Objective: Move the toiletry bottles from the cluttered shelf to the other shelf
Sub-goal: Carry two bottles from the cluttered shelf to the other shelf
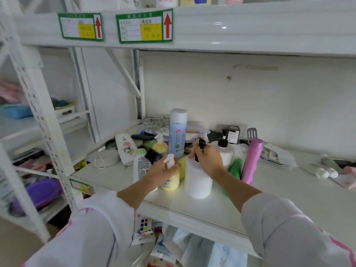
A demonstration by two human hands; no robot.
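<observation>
Head view: both hands on pump bottles near the shelf front edge.
Left hand grip is closed around the yellow pump bottle; right hand grip is closed around the white pump bottle neck.

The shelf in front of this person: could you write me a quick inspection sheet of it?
Surface: white shelf, crowded at the back, bare at the front.
Job's things: yellow pump bottle, white pump bottle, tall blue bottle, pink bottle.
Clutter: glass jars, black box, slotted spatula.
Hands: left hand around the yellow bottle's pump; right hand around the white bottle's black pump.
Cables: white cord at the left.
Surroundings: green labels with red arrows above.
</observation>
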